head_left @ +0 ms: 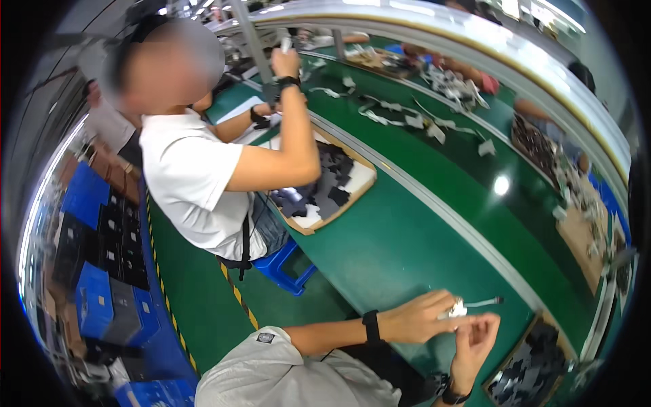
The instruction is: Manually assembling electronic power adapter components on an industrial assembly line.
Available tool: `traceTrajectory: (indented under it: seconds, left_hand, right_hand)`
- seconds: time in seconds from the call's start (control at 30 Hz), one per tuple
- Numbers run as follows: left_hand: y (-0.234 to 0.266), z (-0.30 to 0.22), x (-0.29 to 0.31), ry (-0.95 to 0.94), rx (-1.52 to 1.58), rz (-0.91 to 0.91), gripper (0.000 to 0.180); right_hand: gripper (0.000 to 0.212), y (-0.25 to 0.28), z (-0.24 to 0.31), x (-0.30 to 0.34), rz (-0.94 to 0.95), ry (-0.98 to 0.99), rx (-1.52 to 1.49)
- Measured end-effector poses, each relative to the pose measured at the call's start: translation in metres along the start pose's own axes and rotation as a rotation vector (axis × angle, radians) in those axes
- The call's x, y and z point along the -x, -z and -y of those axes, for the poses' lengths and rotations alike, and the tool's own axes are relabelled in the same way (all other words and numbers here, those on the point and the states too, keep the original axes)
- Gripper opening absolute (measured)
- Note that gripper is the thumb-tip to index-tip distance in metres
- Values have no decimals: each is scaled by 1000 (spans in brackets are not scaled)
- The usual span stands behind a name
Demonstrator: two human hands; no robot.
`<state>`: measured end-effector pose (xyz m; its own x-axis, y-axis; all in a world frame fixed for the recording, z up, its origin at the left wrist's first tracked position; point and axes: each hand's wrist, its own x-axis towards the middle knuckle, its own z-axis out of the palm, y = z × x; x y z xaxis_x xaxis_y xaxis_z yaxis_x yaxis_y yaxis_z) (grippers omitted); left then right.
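Over the green worktable, my left hand (419, 316) pinches a small white part (458, 308). From that part a thin whitish cable (483, 302) runs off to the right and ends in a dark tip. My right hand (475, 342) is raised close against the left one, fingertips bent together just beneath the white part. Whatever lies between the right fingertips is too small to make out. Each wrist wears a black band. Just right of my right hand lies a shallow cardboard tray (566, 353) of dark flat pieces.
A co-worker in a white shirt (190, 159) sits on a blue stool (285, 268) to the left, beside another tray (369, 178) of dark pieces. Beyond a metal rail runs a dark green conveyor belt (447, 178) with white cabled parts. Blue bins (95, 298) line the far left.
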<state>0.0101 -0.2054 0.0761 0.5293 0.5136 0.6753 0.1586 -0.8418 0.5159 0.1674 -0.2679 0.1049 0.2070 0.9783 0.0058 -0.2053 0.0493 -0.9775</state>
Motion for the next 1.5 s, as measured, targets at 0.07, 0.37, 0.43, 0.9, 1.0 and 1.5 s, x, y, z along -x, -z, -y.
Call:
traceTrajectory:
  seconds: [0.07,0.37,0.43,0.9,1.0,1.5]
  left_hand:
    - [0,5,0,23,18,22,34]
    - [-1,15,19,280,335,17,41]
    - [-6,14,17,326,425,46,40]
    - [-1,22,9,649,885,-18,29]
    - [-4,21,6,748,882,-11,29]
    - [7,6,-6,840,892,75,43]
  right_hand:
    - [29,0,4,2,12,-18,43]
    - [33,1,-17,-23,242,-150,-114]
    - [37,-2,-23,-22,190,-19,-3]
    - [41,-8,-32,-17,78,333,492]
    - [42,-5,-38,-20,6,526,654]
    - [35,11,-10,-19,101,560,753]
